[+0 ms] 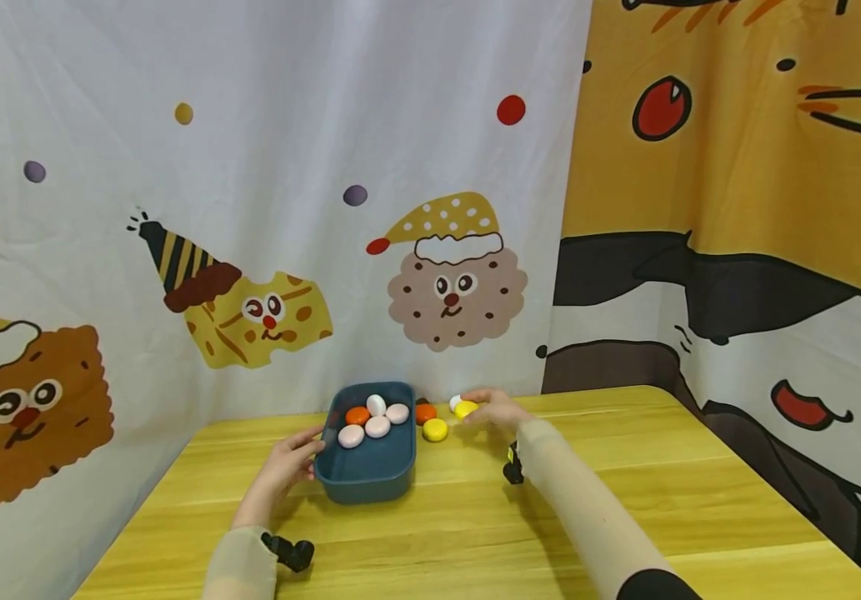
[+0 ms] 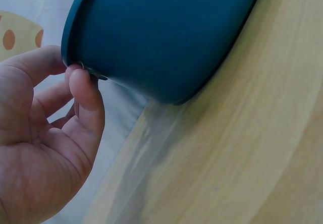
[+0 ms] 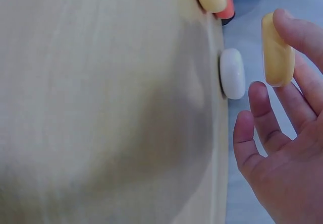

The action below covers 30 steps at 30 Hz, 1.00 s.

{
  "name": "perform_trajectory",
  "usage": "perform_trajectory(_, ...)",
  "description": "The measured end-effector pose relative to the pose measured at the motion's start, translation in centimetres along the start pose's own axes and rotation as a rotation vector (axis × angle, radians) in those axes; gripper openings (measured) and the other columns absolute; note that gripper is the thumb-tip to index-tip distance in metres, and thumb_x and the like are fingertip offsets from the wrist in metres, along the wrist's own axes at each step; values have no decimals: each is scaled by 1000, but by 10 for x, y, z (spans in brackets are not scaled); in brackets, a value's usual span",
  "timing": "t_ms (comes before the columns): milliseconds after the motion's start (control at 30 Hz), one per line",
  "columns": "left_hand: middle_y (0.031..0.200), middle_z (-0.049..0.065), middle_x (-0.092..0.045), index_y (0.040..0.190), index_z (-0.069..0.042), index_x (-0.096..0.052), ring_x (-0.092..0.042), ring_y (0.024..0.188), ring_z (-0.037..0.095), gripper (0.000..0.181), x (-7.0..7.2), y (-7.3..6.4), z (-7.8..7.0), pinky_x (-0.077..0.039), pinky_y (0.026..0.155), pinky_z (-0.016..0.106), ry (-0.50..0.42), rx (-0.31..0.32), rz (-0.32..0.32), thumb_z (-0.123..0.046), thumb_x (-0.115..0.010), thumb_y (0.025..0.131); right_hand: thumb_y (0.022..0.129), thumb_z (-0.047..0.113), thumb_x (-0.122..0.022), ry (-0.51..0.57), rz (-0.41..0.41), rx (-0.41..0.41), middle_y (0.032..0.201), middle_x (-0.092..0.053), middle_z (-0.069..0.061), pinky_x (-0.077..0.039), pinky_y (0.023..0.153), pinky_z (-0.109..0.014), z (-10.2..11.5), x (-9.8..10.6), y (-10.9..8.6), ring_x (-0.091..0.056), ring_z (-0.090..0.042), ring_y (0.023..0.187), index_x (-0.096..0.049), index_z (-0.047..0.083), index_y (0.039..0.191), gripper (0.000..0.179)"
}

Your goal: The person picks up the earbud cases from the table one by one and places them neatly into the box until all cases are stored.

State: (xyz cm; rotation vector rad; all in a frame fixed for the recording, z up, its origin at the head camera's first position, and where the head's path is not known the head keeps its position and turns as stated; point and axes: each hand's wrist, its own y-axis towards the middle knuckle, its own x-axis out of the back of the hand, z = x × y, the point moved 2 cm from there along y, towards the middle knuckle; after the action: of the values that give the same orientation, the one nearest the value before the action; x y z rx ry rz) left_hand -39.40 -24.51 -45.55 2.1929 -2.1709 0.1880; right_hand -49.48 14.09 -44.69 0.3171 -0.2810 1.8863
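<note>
My right hand point(image 1: 500, 411) pinches a yellow rounded disc point(image 3: 277, 52) between thumb and fingers, lifted above the table's back edge. Just by it lies a white disc point(image 3: 232, 74). My left hand point(image 1: 287, 465) holds the rim of a dark blue plastic bin point(image 1: 367, 485) at its left side, thumb and fingertips at the edge in the left wrist view. Inside the bin are an orange disc point(image 1: 357, 416), a white one point(image 1: 376, 405) and several pale pink ones point(image 1: 377, 427), gathered toward the back.
Between the bin and my right hand, a second yellow disc point(image 1: 435, 430) and another orange disc point(image 1: 426, 413) lie on the wooden table point(image 1: 430, 550), with something dark right behind the orange one. A printed cloth point(image 1: 287, 167) hangs along the table's back edge.
</note>
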Motion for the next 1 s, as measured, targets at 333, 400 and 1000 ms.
perform_trajectory(333,96,12,-54,143,1,-45,-49,58,14,48,1,0,1,-47,52,24,-12,-6,1,-9,-56,97,82,10,-72,-88,-6,32,138,-53,-14,-37,100,-58,18,6,0,-48,-33,125,-55,1,135,57)
perform_trajectory(400,97,12,-54,143,1,-45,-49,58,14,49,1,0,1,-47,52,24,-11,-11,5,-8,-56,97,81,11,-74,-84,0,30,138,-53,-13,-36,101,-59,19,8,4,-47,-33,126,-56,2,135,57)
perform_trajectory(1000,92,9,-51,144,1,-44,-47,58,13,49,0,2,1,-47,52,23,2,-8,12,-8,-55,97,85,12,-72,-109,31,60,143,-47,-14,-33,103,-60,53,19,-1,-41,-34,132,-53,4,139,58)
